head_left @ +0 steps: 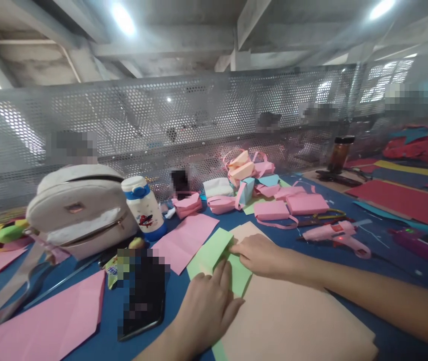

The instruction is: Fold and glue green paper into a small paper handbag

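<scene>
A light green sheet of paper [214, 250] lies on a large peach sheet [292, 321] on the blue table. My left hand [206, 306] rests flat on the green sheet's near part, fingers together and stretched out. My right hand [259, 255] comes in from the right and presses the green sheet's right edge with bent fingers. Neither hand grips anything that I can make out.
A pink sheet [186, 240] lies beyond the green one, a larger pink sheet [48, 326] at the near left. A phone [142, 301], a white bag [78, 210], a bottle [144, 208], a pink glue gun [340, 235], scissors [327, 216] and folded paper boxes [274, 200] surround them. A mesh fence [199, 125] closes the far side.
</scene>
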A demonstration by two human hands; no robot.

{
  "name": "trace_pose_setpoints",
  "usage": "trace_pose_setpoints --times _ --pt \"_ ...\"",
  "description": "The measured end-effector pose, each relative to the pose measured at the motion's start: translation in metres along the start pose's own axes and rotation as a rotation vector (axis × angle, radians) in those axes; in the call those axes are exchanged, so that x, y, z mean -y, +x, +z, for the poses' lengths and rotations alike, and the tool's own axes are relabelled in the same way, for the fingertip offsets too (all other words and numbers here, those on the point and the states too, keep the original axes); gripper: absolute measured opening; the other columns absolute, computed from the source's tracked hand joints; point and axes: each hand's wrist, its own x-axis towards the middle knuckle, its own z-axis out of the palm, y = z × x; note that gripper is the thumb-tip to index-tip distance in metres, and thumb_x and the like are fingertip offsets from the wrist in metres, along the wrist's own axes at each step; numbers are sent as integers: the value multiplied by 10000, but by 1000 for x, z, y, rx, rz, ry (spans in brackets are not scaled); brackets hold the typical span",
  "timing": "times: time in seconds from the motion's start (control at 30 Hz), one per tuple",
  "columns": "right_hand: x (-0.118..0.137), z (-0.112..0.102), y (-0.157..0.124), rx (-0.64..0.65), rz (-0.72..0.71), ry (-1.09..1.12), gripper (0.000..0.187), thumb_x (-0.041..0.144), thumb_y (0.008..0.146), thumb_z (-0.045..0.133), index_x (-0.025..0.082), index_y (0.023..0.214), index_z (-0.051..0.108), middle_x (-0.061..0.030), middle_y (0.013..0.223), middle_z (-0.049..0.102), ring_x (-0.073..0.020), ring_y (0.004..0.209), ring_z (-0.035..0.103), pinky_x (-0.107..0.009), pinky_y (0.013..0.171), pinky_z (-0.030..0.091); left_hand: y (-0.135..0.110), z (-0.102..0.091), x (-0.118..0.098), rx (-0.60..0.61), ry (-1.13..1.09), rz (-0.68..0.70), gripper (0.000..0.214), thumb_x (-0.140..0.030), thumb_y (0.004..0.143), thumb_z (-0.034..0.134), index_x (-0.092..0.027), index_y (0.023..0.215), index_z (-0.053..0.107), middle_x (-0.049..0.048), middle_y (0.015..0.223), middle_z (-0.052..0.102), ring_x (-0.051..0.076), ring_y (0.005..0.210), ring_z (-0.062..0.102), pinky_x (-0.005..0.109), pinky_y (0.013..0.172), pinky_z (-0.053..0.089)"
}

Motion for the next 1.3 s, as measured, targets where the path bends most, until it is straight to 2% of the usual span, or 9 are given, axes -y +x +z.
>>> trace_pose_setpoints --times 0.3,0.5,0.67,0.87,0.97,1.1,1.2,1.3 --pt "9 -1 -13 -34 -10 99 409 115 877 451 228 1172 711 -100 977 775 -245 842 705 -287 632 363 -4 1 -4 -45 20 2 523 -375 1017 380 -46 1415 470 261 1454 508 346 1059 693 462 812 584" --pt "4 5 -15 -41 -49 148 504 134 889 427 314 1299 660 -60 1109 766 -240 961 701 -278 699 404 -8 7 -3 -89 68 27 454 -387 1020 362 -119 1309 588 194 1424 552 305 930 720 438 760 595" --pt "6 0 -20 -32 -44 169 537 120 884 413 315 1326 650 -75 1187 743 -253 1001 696 -291 730 424 -10 6 -5 -102 102 35 433 -360 1021 373 -118 1325 563 188 1373 591 294 916 721 419 749 596" --pt "-2 -7 -17 -17 -70 156 523 107 898 410 341 1287 670 5 1230 730 -188 1029 686 -242 774 443 -11 9 -3 -113 88 35 418 -333 1023 366 -118 1343 529 184 1414 569 295 953 718 435 780 594" --pt "-3 -1 -11 -53 -15 100 493 107 913 391 284 1293 650 -36 1211 734 -211 1025 687 -270 780 452 -11 11 -2 -121 74 29 392 -328 1018 382 -142 1325 541 170 1425 564 281 966 719 414 796 593" --pt "5 10 3 -69 78 -23 343 122 911 421 145 1132 682 -154 1001 760 -284 888 713 -325 715 457 -10 12 -2 -113 79 35 407 -320 1016 388 -129 1343 533 185 1425 566 282 967 722 409 799 594" --pt "11 14 12 -44 52 -99 277 92 871 477 107 1059 679 -185 972 748 -313 854 718 -344 693 456 -11 10 -3 -103 91 55 423 -323 1018 385 -103 1345 539 214 1424 561 290 956 726 416 787 599" --pt "12 12 12 -19 -14 -139 289 78 850 495 118 1075 672 -179 1000 740 -314 825 720 -341 648 441 -12 9 -3 -98 114 81 418 -313 1014 400 -82 1324 560 232 1424 558 285 907 735 423 756 607"
